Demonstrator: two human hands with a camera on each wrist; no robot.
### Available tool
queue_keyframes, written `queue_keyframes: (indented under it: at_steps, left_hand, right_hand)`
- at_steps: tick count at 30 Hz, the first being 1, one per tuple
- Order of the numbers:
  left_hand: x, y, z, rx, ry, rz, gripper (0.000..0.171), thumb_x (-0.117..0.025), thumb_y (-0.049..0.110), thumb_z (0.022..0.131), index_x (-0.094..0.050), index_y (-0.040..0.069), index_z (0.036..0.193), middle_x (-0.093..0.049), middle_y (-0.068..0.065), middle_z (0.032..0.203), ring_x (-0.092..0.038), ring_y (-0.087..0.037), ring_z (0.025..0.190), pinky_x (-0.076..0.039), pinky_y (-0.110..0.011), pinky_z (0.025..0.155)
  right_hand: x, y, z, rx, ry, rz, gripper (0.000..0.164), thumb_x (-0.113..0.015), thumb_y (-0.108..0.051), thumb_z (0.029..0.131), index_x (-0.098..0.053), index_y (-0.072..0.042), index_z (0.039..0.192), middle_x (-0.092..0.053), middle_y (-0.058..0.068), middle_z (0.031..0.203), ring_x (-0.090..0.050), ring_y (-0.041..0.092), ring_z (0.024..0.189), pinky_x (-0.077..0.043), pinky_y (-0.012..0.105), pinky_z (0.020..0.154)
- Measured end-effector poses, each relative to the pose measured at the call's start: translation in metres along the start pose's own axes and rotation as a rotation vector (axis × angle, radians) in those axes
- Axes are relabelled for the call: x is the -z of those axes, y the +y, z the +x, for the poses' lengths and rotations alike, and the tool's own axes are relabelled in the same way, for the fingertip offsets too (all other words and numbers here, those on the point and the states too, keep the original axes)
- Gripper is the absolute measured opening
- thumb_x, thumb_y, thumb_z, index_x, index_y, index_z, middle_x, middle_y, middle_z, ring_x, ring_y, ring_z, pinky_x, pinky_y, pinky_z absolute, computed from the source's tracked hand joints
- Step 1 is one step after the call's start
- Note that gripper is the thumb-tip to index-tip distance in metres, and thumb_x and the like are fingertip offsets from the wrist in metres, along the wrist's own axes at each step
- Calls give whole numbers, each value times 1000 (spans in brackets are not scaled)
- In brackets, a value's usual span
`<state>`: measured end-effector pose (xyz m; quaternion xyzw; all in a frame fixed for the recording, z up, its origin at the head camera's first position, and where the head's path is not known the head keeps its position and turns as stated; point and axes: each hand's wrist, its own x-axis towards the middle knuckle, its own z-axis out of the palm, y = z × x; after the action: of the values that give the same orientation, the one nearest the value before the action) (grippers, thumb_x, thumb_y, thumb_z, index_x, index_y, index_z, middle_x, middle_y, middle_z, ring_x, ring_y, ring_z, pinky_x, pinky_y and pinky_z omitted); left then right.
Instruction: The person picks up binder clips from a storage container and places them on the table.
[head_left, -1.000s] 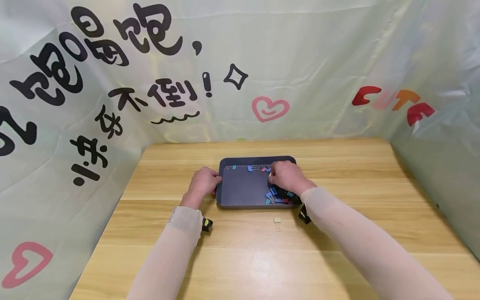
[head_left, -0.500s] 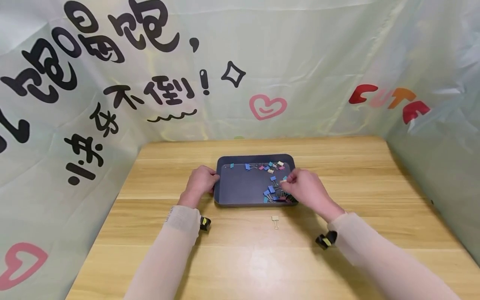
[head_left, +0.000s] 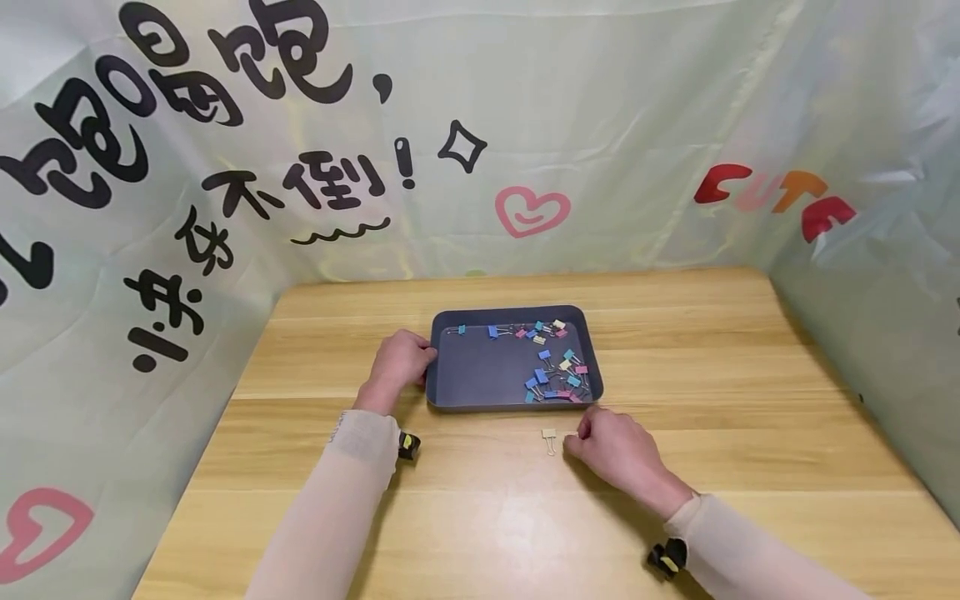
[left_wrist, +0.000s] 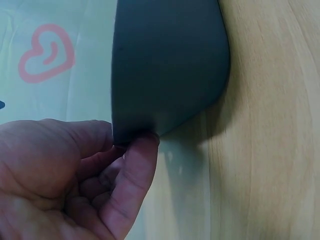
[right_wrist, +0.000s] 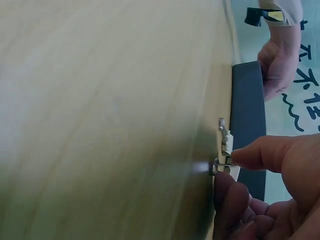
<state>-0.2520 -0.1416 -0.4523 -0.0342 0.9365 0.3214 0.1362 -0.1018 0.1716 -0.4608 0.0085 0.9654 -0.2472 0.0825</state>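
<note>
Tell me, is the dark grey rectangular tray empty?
No, the dark grey rectangular tray isn't empty: small blue, teal, pink and pale yellow binder clips lie inside.

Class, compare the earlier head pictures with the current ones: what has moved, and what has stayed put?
The right hand has moved out of the tray, toward the person, and is now just in front of it, pinching a pale clip. The left hand still grips the tray's left side, and the cream clip stays on the table.
</note>
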Motion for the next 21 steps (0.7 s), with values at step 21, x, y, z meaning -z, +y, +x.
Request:
queue_keyframes:
  at_steps: [21]
  left_hand:
    - [-1,-1,-1,1,6,-16,28,-64,24,106,-78,7,123,-80,-13,105,-74,-15,65,-60,-30,65]
  right_hand:
    - [-11,-1,8,-5,25,-11,31,-72,-29,92,-55,-15,70,-49,-2,60,-48,17,54,-33,33,50]
